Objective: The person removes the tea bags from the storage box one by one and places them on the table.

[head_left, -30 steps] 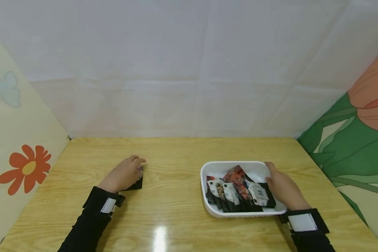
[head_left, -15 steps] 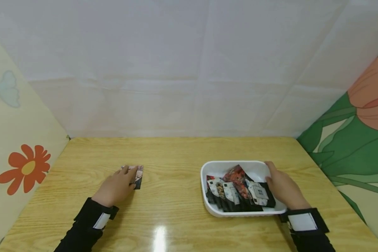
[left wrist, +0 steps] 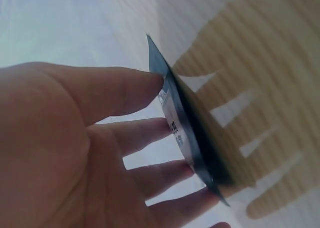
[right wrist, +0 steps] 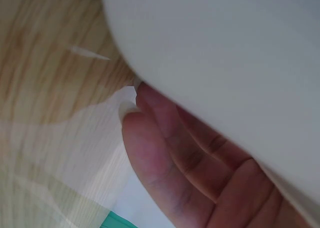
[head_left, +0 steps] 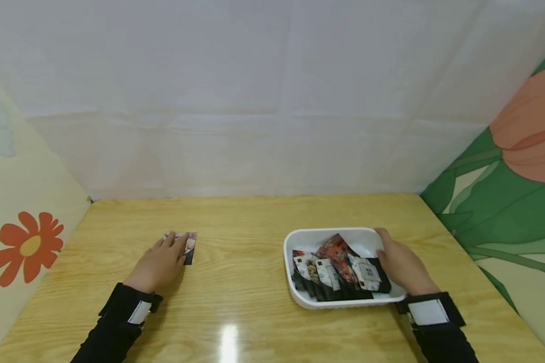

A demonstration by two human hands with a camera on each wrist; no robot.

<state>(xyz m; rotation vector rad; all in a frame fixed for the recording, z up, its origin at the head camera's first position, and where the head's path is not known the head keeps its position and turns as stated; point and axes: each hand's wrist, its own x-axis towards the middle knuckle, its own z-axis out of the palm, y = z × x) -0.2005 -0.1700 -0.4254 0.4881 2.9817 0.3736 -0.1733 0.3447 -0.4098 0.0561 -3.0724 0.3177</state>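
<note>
A small packet [head_left: 190,247] with a printed top and a black lower part lies on the left of the wooden table. My left hand [head_left: 158,266] rests over it, fingers spread and mostly straight; thumb and fingertips touch the packet's printed side in the left wrist view. On the right stands a white plastic tray [head_left: 362,240] holding several black packets [head_left: 340,262] with red and white prints. My right hand [head_left: 404,266] grips its right end, thumb over the rim. Seen from the right wrist, the fingers [right wrist: 150,143] curl against the tray's outer underside.
The glossy wooden table [head_left: 236,282] reflects light near its front. A white sheet [head_left: 236,101] hangs behind it. Side panels with a painted red flower [head_left: 29,247] and green leaves [head_left: 527,212] border it left and right.
My left hand has drawn back toward the lower left over the small packet, baring its right side. My right hand keeps hold of the tray. The head view has shifted slightly.
</note>
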